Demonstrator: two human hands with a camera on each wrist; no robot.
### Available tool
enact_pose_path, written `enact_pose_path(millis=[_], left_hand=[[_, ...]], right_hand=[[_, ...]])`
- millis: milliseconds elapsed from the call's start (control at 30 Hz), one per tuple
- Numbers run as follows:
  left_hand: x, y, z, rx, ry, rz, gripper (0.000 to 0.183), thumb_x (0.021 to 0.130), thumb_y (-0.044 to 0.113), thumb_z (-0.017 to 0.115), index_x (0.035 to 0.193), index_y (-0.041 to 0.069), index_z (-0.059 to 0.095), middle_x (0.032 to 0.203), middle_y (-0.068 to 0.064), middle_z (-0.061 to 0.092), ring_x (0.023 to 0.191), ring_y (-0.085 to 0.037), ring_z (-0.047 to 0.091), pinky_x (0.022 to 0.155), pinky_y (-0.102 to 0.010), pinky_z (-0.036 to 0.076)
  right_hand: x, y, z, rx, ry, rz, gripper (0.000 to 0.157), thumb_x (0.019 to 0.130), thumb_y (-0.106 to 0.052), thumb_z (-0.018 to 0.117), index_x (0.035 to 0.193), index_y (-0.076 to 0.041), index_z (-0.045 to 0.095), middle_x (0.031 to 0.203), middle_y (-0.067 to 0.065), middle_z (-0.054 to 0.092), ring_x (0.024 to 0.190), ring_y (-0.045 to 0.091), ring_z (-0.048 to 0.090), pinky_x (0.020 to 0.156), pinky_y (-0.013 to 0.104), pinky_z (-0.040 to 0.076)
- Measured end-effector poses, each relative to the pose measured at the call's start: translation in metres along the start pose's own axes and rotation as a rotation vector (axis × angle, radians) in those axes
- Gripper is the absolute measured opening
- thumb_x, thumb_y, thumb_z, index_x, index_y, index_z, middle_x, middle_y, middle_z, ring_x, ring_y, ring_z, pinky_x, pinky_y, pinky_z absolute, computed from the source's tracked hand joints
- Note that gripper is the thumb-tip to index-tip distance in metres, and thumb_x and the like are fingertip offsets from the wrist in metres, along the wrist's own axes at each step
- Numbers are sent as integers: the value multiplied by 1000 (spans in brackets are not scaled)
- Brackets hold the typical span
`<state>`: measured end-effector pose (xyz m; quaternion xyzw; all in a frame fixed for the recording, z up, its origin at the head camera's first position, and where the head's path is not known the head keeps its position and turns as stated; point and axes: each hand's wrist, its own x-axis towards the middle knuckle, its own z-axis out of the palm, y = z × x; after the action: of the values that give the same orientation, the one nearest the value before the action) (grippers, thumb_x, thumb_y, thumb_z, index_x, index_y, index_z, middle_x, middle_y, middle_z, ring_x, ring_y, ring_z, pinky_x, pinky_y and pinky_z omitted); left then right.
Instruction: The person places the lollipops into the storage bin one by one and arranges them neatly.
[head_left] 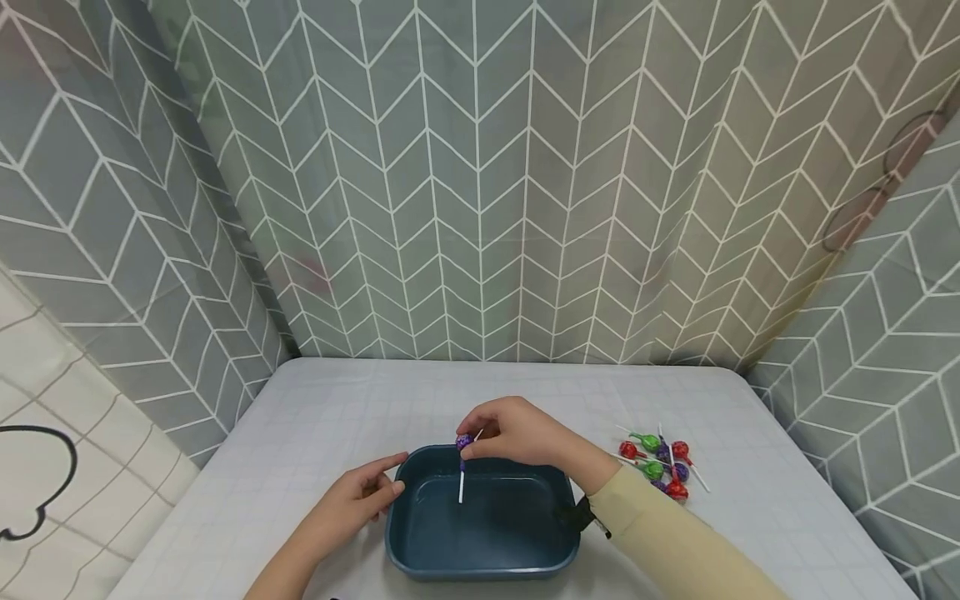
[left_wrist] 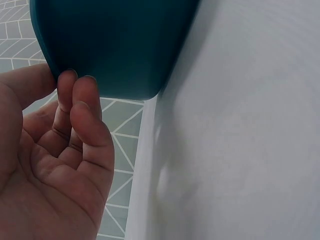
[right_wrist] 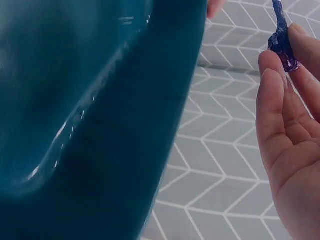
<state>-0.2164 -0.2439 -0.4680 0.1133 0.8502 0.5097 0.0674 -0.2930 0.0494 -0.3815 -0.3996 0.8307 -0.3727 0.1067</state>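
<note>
My right hand [head_left: 517, 432] pinches a purple-wrapped lollipop [head_left: 464, 441] by its round head, with the white stick pointing down over the far left part of a dark blue tub [head_left: 483, 573]. In the right wrist view, the lollipop's crinkled wrapper [right_wrist: 281, 44] shows between thumb and fingertips. My left hand [head_left: 348, 504] grips the tub's left side near its far corner, the thumb at the rim. Bent fingers [left_wrist: 90, 125] lie against the outer wall in the left wrist view.
A loose pile of lollipops [head_left: 654, 470] in red, green and purple wrappers lies on the white-covered table [head_left: 330, 400], right of the tub. Grey curtains [head_left: 480, 183] with white zigzag lines stand behind the table and at its sides.
</note>
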Motion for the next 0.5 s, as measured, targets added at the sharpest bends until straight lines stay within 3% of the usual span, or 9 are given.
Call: enact_pose_path(millis=[500], left_hand=[[1, -5, 2, -26, 21, -41, 52, 98, 31, 64, 144, 10, 51, 82, -6, 59, 68, -22, 56, 57, -29, 49]], right_hand=[[23, -1, 29, 4, -67, -2, 24, 86, -25, 79, 107, -14, 74, 90, -14, 68, 82, -1, 64, 74, 18, 52]])
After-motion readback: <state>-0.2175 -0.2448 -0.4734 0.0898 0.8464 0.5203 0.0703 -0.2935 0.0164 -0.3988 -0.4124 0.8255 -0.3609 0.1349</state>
